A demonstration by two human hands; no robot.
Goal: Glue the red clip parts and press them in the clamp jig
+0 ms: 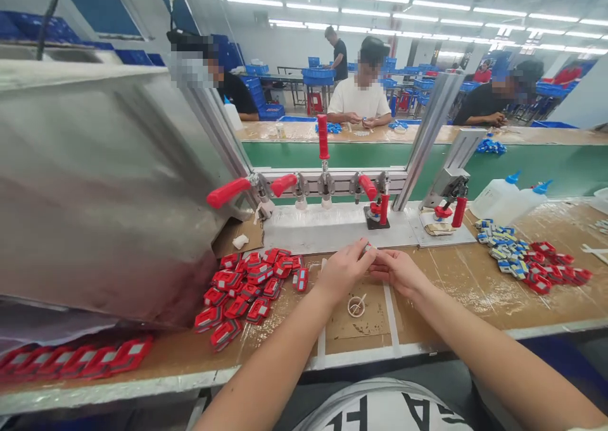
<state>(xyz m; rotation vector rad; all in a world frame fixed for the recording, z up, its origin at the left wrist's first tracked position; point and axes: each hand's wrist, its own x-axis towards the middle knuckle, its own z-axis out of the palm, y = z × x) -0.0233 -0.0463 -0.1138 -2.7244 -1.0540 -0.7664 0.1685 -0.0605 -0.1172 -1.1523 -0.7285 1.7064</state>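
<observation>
My left hand (342, 268) and my right hand (398, 271) meet over the middle of the workbench, fingertips together around a small pale part (368, 248) that is mostly hidden by the fingers. Just beyond them lies a metal fixture plate (332, 227) carrying a row of red-handled toggle clamps (325, 179). A pile of red and grey plastic pieces (247, 285) lies left of my left hand. Below my hands sits a small white cup (356, 306) on a cardboard sheet.
A big shiny metal hood (104, 184) fills the left side, with a row of red pieces (76, 359) under it. At the right lie blue-yellow and red parts (527, 260) and two white squeeze bottles (503, 197). Other people sit across a green conveyor (361, 154).
</observation>
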